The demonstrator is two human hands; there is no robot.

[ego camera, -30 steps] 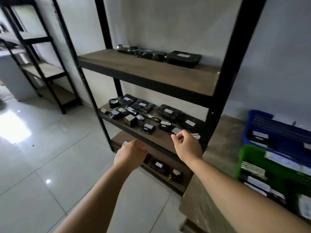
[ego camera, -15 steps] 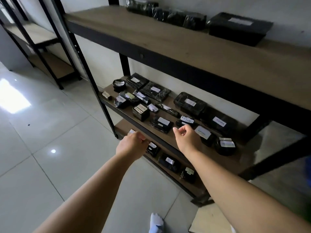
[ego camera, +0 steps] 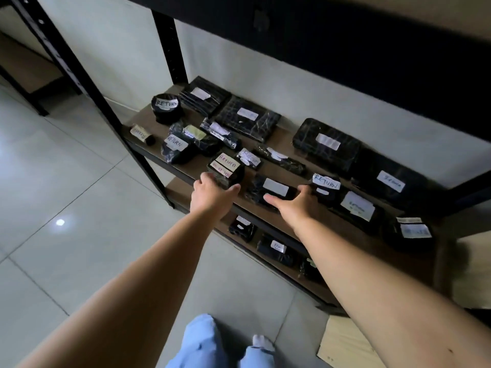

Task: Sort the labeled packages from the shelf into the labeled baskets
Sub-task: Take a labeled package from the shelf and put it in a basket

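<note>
Several black-wrapped packages with white labels, many reading RETURN, lie on the middle shelf. My left hand reaches a small black box with a Return label at the shelf's front edge. Its fingers touch the box's left side and its thumb is spread under the right corner. My right hand is spread over the near right end of a flat black package with a blank white label, thumb pointing left. Another RETURN package lies just beyond its fingertips. No basket is in view.
A lower shelf holds more black packages. The dark upper shelf edge hangs overhead, and a black upright post stands to the left. There is tiled floor below, a cardboard sheet at the lower right, and my legs.
The view has dropped closer to the middle shelf and the baskets have left it. Both hands, loosely curled before, have spread and reached forward onto packages at the shelf's front.
</note>
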